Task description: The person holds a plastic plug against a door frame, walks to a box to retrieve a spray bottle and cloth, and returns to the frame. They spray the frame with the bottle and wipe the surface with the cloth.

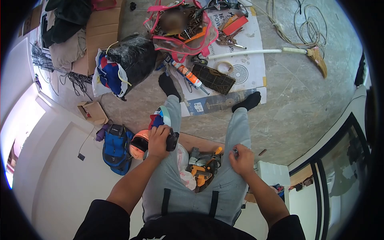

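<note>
My left hand (159, 142) rests over my left knee, fingers wrapped round a black blocky object (172, 140). Beside its fingertips are a red and blue cloth (157, 121) and a pale turquoise rounded thing (165, 114). An orange helmet (139, 145) lies just left of that hand. On my right thigh, my right hand (242, 161) is closed round a small cylindrical piece with a metallic end (235, 151); most of it is hidden by the fingers. Between my legs sit yellow and grey power tools (201, 172) next to a white plastic bag (182, 160).
Ahead, a pink-edged clear bag (180, 44) holds tools. A sealant tube (187, 74), a tape roll (225, 68) and a dark box (214, 78) lie on flattened cardboard (256, 52). A blue backpack (116, 150) is at left, a coiled cable (310, 30) at far right.
</note>
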### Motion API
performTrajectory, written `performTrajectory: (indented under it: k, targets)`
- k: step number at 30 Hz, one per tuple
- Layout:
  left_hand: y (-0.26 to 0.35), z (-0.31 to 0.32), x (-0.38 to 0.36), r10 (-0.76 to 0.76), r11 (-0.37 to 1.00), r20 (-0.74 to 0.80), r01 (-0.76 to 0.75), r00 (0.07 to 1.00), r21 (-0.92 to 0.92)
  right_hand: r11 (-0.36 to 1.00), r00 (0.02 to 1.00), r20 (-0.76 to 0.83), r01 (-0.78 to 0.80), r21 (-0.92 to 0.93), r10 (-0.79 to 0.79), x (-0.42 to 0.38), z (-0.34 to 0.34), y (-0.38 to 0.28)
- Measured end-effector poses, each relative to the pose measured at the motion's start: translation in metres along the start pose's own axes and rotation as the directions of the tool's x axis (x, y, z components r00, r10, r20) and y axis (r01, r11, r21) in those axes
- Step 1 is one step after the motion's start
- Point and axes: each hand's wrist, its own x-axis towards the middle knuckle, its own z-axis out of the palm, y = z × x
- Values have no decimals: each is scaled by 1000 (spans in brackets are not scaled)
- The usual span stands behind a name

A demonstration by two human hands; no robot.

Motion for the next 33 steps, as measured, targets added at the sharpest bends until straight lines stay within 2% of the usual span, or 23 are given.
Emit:
performTrajectory:
  k: [33]
  targets:
    - [-16,-7,-14,12,996,-45,-16,999,-89,996,997,42,-69,-64,71,7,2,-21]
